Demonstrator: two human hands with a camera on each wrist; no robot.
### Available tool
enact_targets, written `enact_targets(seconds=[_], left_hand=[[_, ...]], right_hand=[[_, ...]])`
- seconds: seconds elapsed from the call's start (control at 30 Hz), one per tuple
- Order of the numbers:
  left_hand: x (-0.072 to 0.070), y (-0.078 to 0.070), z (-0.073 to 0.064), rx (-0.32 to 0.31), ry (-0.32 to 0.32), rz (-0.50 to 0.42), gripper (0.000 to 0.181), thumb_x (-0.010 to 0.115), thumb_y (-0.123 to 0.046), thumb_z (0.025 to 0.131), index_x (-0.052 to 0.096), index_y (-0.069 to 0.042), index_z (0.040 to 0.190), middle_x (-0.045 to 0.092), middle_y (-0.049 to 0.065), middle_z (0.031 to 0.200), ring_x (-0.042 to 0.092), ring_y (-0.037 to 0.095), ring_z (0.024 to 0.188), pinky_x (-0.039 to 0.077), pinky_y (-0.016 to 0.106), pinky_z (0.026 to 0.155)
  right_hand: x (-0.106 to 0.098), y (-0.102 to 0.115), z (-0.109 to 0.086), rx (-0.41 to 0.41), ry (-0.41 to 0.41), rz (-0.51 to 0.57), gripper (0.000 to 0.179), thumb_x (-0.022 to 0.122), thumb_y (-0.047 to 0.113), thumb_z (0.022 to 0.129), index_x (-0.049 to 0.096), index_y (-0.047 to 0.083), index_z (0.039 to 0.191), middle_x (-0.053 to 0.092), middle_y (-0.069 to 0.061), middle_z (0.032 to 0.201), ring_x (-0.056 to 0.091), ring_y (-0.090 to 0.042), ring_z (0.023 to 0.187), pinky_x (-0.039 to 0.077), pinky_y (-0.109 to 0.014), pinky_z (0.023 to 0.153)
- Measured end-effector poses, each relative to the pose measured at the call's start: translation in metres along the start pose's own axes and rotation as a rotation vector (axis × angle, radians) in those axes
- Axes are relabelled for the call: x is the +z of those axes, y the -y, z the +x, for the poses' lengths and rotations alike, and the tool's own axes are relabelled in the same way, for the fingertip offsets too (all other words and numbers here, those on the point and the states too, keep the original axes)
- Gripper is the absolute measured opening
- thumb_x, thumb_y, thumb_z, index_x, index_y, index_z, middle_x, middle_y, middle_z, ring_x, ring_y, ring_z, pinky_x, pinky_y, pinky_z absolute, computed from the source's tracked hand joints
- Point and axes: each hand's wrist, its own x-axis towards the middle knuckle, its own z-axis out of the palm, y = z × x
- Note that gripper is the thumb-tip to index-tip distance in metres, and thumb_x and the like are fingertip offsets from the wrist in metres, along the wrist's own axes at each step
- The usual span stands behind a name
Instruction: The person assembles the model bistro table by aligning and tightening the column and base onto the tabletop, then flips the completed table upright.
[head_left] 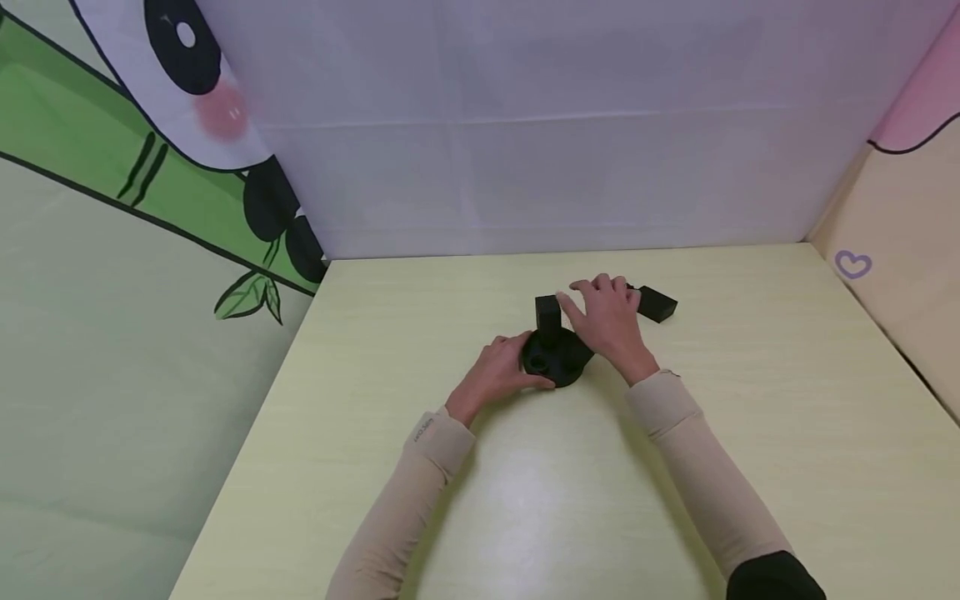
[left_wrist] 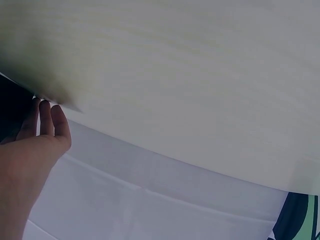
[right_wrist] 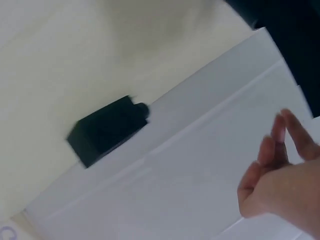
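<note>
A black object with a rounded base (head_left: 573,357) and an upright rectangular block (head_left: 548,313) stands on the table. My left hand (head_left: 501,367) grips the base from the left, thumb along its near edge and fingers at the far side. In the left wrist view, the fingertips (left_wrist: 60,117) meet the dark shape at the left edge. To the right of the upright block is my right hand (head_left: 609,321), its fingers loosely bent. A gap shows between that hand (right_wrist: 277,172) and the dark block in the right wrist view.
A second black block (head_left: 657,304) with a small rounded knob at one end lies on the pale wooden table (head_left: 420,304), just right of my right hand. Behind the table hangs a lilac cloth (head_left: 525,183). Printed cloth panels line the left and right sides.
</note>
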Motion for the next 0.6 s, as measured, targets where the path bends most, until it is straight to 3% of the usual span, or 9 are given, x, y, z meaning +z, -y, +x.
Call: enact_targets(seconds=[0.17,0.27,0.47,0.6], left_hand=[[0.0,0.001,-0.001,0.006,-0.01,0.002,0.084,0.087,-0.051,0.082,0.053,-0.008,0.147,0.066,0.01,0.13,0.053,0.033,0.123,0.044,0.049,0.102],[-0.001,0.003,-0.004,0.007,-0.004,0.006,0.087,0.086,-0.051,0.082,0.052,-0.007,0.149,0.065,0.01,0.132,0.053,0.033,0.124,0.044,0.049,0.103],[-0.001,0.007,-0.013,0.029,0.007,0.019,0.085,0.087,-0.05,0.082,0.053,-0.008,0.147,0.066,0.008,0.129,0.053,0.033,0.123,0.044,0.048,0.102],[-0.002,0.008,-0.019,0.041,0.015,0.019,0.084,0.086,-0.051,0.082,0.053,-0.008,0.146,0.066,0.008,0.128,0.053,0.032,0.122,0.043,0.048,0.102]], right_hand=[[-0.006,-0.035,-0.007,0.085,-0.185,0.107,0.046,0.052,0.037,0.108,0.061,-0.002,0.132,0.048,-0.027,0.123,0.036,-0.049,0.117,0.024,-0.065,0.096],[-0.01,-0.056,-0.017,0.159,-0.218,0.121,0.048,0.054,0.032,0.106,0.056,-0.004,0.137,0.042,-0.03,0.128,0.033,-0.05,0.117,0.023,-0.065,0.095],[-0.013,-0.085,-0.039,0.303,-0.089,0.063,0.065,0.056,0.03,0.102,0.037,-0.01,0.151,0.032,-0.036,0.139,0.027,-0.053,0.122,0.021,-0.065,0.094],[-0.014,-0.092,-0.047,0.361,0.003,-0.002,0.072,0.056,0.035,0.104,0.032,-0.014,0.15,0.031,-0.041,0.139,0.027,-0.057,0.124,0.02,-0.068,0.095]])
